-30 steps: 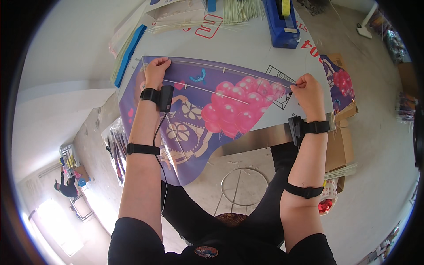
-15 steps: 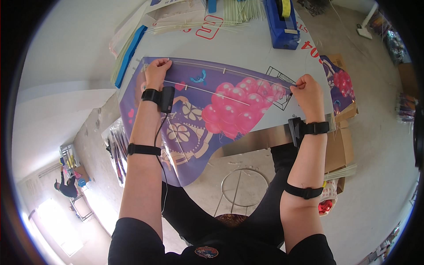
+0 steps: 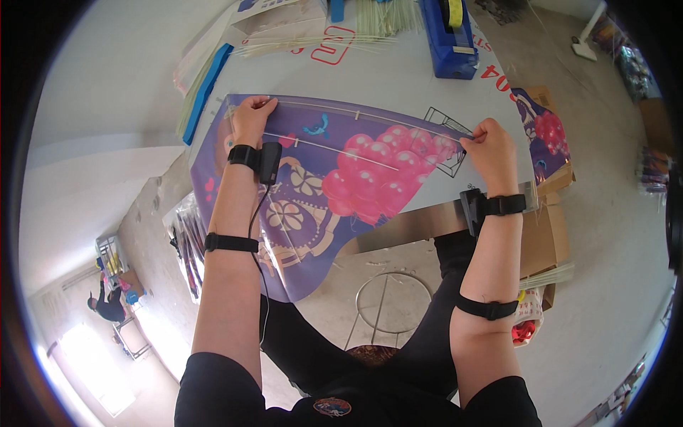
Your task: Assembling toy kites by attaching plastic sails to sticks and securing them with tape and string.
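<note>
A purple printed sheet [image 3: 299, 242], shaped like a kite sail with pink balloons and a figure on it, lies across the table's near edge. Along its far edge runs a thin pale rod [image 3: 320, 109], fixed by small strips of tape. A second thin rod [image 3: 341, 150] lies across the print. At the sheet's far left corner, my left hand [image 3: 251, 122] is closed in a pinch at the rod's left end. My right hand [image 3: 492, 151] pinches the rod's other end by the pointed right tip of the sheet. The fingertips partly hide both rod ends.
The table [image 3: 398, 75] bears a blue tape dispenser [image 3: 454, 53] at the back right. Several pale rods [image 3: 306, 45] lie at the back, with a blue strip [image 3: 206, 96] at the left. Cardboard boxes [image 3: 544, 238] stand right of my arm. A stool ring [image 3: 393, 272] is below the edge.
The whole view has shifted very slightly. Both hands keep their pinch at the two ends of the rod, and the sheet lies as before.
</note>
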### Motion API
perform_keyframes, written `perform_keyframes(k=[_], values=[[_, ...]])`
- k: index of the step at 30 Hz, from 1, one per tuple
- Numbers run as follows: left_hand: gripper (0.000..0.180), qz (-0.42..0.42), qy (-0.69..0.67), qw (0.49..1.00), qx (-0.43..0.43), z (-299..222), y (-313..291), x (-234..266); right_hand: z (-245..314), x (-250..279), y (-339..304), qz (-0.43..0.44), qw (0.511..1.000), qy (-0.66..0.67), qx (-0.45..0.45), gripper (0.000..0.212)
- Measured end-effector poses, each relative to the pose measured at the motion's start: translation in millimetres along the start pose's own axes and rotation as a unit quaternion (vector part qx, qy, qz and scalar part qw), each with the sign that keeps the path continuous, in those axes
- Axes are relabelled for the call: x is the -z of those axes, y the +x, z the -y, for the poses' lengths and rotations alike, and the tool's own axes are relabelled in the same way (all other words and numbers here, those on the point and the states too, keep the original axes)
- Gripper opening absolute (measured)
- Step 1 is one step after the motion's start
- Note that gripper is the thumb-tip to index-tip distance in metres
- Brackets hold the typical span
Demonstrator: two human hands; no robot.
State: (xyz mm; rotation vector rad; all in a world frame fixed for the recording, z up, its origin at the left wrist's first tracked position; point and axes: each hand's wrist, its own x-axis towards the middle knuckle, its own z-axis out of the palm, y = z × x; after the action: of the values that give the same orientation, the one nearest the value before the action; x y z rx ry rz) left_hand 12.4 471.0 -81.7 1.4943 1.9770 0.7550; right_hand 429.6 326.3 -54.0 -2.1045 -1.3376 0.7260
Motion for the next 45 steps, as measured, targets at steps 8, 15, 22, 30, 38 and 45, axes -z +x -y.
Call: perform_keyframes(k=[8,15,22,30,38,45], values=[[0.035,-0.005,0.004,1.000,0.005,-1.3,-1.2,-0.5,-2.8,-5.5,2.3,-0.010,0.999,-0.040,0.004,0.029],[0.034,-0.017,0.012,0.999,-0.030,3.6,1.3,-2.3,2.4,-1.4,-0.7,-0.014,0.998,-0.064,0.009,0.030],[0.050,-0.027,0.059,0.998,-0.015,4.1,4.4,1.0,10.2,5.7,-3.3,0.008,0.992,-0.114,-0.047,0.032],[0.049,-0.028,0.056,0.998,0.001,14.0,12.8,2.8,7.8,8.6,-2.2,0.010,0.990,-0.130,-0.044,0.033],[0.050,-0.033,0.042,0.998,0.013,11.8,16.7,3.5,5.3,13.2,-0.1,0.013,0.990,-0.127,-0.064,0.032],[0.057,-0.042,0.146,0.988,-0.037,9.9,18.1,2.4,1.6,9.6,3.3,0.006,0.987,-0.151,-0.055,0.030]])
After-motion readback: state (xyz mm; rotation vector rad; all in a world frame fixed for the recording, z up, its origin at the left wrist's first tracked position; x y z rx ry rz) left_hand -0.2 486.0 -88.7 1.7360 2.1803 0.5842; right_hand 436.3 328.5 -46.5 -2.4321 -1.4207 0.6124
